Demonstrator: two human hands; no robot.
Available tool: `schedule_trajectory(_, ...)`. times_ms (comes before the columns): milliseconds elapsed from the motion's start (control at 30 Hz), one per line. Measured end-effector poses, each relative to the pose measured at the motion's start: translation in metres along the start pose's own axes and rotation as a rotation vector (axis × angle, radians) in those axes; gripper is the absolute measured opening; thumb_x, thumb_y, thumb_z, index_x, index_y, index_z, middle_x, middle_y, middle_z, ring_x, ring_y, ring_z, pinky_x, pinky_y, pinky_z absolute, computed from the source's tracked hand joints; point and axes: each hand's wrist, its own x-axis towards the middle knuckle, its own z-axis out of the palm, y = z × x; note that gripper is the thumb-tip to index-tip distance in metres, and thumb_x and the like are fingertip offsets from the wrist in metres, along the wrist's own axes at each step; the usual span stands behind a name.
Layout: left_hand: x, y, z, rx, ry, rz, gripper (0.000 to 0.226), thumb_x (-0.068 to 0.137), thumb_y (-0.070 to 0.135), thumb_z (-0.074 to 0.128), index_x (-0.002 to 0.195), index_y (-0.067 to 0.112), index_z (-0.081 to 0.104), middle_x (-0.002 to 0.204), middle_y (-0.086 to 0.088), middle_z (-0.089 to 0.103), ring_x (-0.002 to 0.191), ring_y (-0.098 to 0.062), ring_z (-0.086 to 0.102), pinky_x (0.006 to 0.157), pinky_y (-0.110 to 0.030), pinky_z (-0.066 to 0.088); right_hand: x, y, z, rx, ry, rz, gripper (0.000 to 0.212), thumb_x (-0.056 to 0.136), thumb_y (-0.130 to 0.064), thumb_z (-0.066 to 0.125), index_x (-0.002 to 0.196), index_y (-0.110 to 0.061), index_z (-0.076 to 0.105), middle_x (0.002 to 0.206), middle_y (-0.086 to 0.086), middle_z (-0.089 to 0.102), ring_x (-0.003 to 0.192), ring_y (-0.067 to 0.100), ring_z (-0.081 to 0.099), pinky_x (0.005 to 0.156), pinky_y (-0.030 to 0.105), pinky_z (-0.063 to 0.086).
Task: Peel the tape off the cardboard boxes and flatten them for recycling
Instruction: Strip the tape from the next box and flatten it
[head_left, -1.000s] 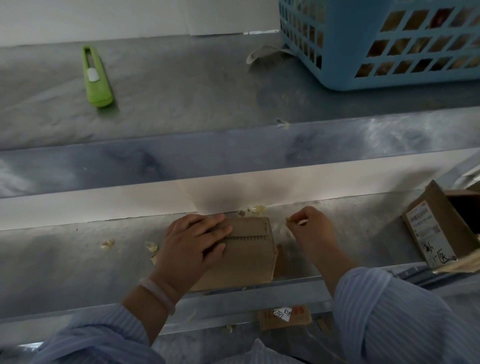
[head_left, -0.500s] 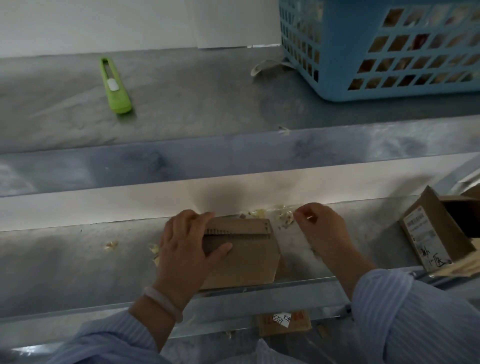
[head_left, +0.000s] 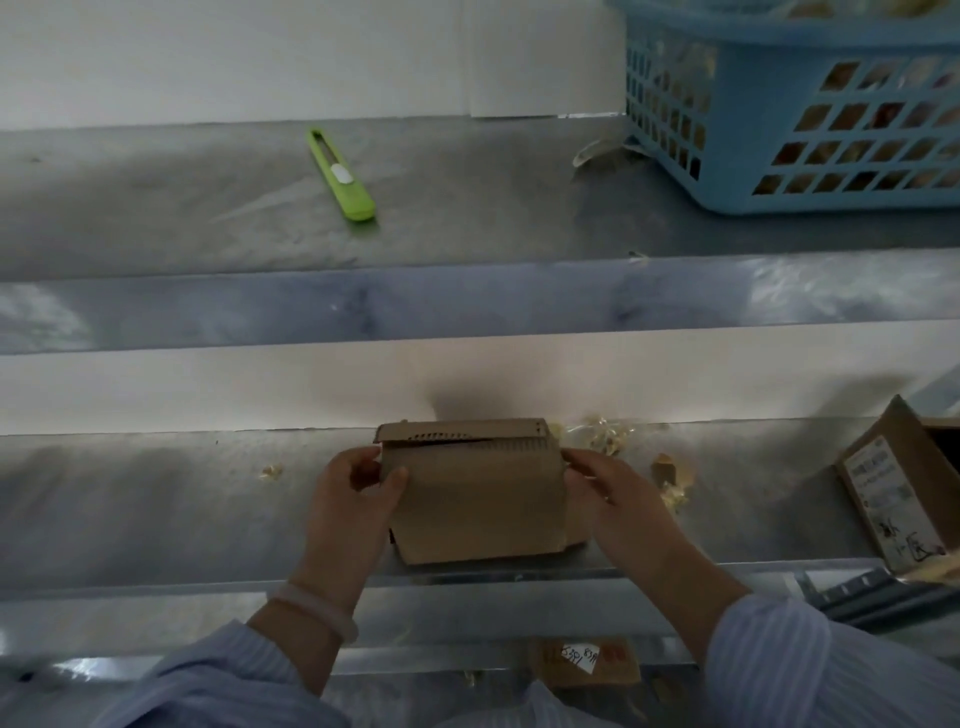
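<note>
My left hand (head_left: 358, 499) grips the left edge of the small cardboard box (head_left: 472, 499), thumb pressed on its near face and fingers curled round behind the edge. My right hand (head_left: 618, 499) holds the opposite side, its fingers closed on the upper right corner. Between the two hands the box sits on the lower metal tabletop (head_left: 156, 509), close to its near lip. Its top flap, with a row of perforations, is turned towards the white wall strip behind it. A pale bracelet (head_left: 317, 610) circles my left wrist, and both forearms come out of light striped sleeves (head_left: 810, 670). Crumpled tape scraps (head_left: 608, 434) lie just beyond my right hand against the back of the ledge, with more beside that hand's knuckles and one small bit to the left of my left hand. Further right, at the frame's edge, a second cardboard box (head_left: 893, 493) with a white printed label leans tilted. On the upper tabletop, well apart from the box, a green utility knife (head_left: 343, 176) lies at a slant. A blue plastic basket (head_left: 779, 104) stands at the far right corner. Below the ledge, between my arms, a cardboard piece (head_left: 584, 662) with a handwritten sticker shows dimly.
</note>
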Motion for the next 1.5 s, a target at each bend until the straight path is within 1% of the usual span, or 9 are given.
schedule_trajectory(133, -0.005, 0.006, -0.001, -0.057, -0.065, 0.030, 0.016, 0.090, 0.020, 0.063, 0.105, 0.022, 0.061, 0.091, 0.015, 0.061, 0.080, 0.012, 0.059, 0.059, -0.003, 0.043, -0.002, 0.002, 0.002, 0.129, 0.000, 0.077, 0.030, 0.096, -0.034, 0.052, 0.104, -0.063, 0.051, 0.104, -0.023, 0.060, 0.091, -0.008, 0.059, 0.069, 0.014, 0.048)
schedule_trajectory(233, -0.005, 0.008, -0.004, -0.142, -0.096, 0.009, 0.014, 0.095, 0.017, 0.054, 0.105, 0.018, 0.065, 0.098, 0.006, 0.066, 0.093, -0.006, 0.062, 0.078, -0.021, 0.051, -0.002, 0.001, 0.002, 0.436, 0.001, 0.272, 0.024, 0.098, -0.027, 0.051, 0.096, -0.043, 0.067, 0.108, -0.001, 0.065, 0.099, 0.018, 0.064, 0.085, 0.043, 0.057)
schedule_trajectory(433, -0.004, 0.013, -0.004, -0.364, -0.223, -0.139, 0.031, 0.100, 0.018, 0.043, 0.086, 0.022, 0.070, 0.085, 0.007, 0.072, 0.080, 0.000, 0.066, 0.068, -0.014, 0.049, 0.002, -0.004, -0.003, 0.638, -0.059, 0.439, 0.022, 0.096, -0.034, 0.054, 0.099, -0.023, 0.072, 0.104, 0.004, 0.072, 0.102, 0.020, 0.066, 0.086, 0.047, 0.057)
schedule_trajectory(600, 0.003, 0.021, -0.007, -0.196, -0.318, -0.111, 0.037, 0.091, 0.009, 0.056, 0.067, 0.029, 0.076, 0.091, 0.004, 0.070, 0.083, -0.002, 0.065, 0.070, -0.016, 0.048, 0.013, -0.010, -0.006, 0.391, -0.100, 0.397, 0.014, 0.091, -0.022, 0.062, 0.089, -0.024, 0.075, 0.099, 0.003, 0.070, 0.094, 0.020, 0.066, 0.085, 0.048, 0.057)
schedule_trajectory(700, 0.015, 0.019, -0.014, 0.040, -0.486, -0.018, 0.038, 0.079, 0.010, 0.068, 0.113, 0.027, 0.068, 0.120, -0.008, 0.058, 0.100, -0.017, 0.061, 0.085, -0.025, 0.052, 0.021, -0.016, -0.012, 0.231, -0.235, 0.252, 0.039, 0.083, -0.005, 0.060, 0.099, -0.040, 0.069, 0.107, -0.004, 0.065, 0.083, 0.012, 0.069, 0.069, 0.031, 0.060)
schedule_trajectory(900, 0.033, 0.026, 0.005, 0.397, -0.408, -0.001, 0.097, 0.058, 0.040, 0.088, 0.136, 0.030, 0.031, 0.120, 0.007, 0.027, 0.108, -0.016, 0.042, 0.090, -0.031, 0.046, 0.043, -0.027, -0.001, -0.234, -0.216, 0.170, 0.075, 0.064, -0.047, 0.077, 0.127, -0.040, 0.039, 0.107, -0.010, 0.048, 0.091, 0.015, 0.057, 0.057, 0.025, 0.053)
schedule_trajectory(1100, 0.035, 0.036, 0.017, 0.529, -0.346, 0.074, 0.081, 0.062, 0.039, 0.084, 0.123, 0.021, 0.034, 0.120, -0.002, 0.036, 0.097, -0.021, 0.049, 0.086, -0.037, 0.051, 0.053, -0.034, 0.012, -0.482, -0.124, 0.172, 0.066, 0.070, -0.045, 0.074, 0.116, -0.030, 0.029, 0.103, 0.000, 0.048, 0.085, 0.021, 0.056, 0.072, 0.038, 0.056)
schedule_trajectory(1367, 0.000, 0.013, -0.012, -0.007, -0.362, 0.396, 0.083, 0.080, -0.004, 0.056, 0.139, 0.042, 0.022, 0.137, 0.008, 0.038, 0.123, -0.013, 0.047, 0.092, -0.024, 0.050, 0.013, -0.004, -0.020, 0.010, 0.093, 0.041, 0.069, 0.081, -0.007, 0.061, 0.124, -0.050, 0.029, 0.094, -0.014, 0.057, 0.072, 0.008, 0.061, 0.054, 0.011, 0.044)
schedule_trajectory(1500, -0.015, -0.004, -0.019, 0.243, -0.479, 0.625, 0.080, 0.077, 0.003, 0.045, 0.144, 0.041, 0.025, 0.144, 0.033, 0.017, 0.135, 0.009, 0.022, 0.106, -0.005, 0.024, -0.003, 0.017, -0.028, 0.446, -0.005, 0.205, 0.049, 0.091, 0.003, 0.042, 0.109, -0.038, 0.062, 0.116, 0.002, 0.059, 0.097, 0.017, 0.061, 0.064, 0.025, 0.056)
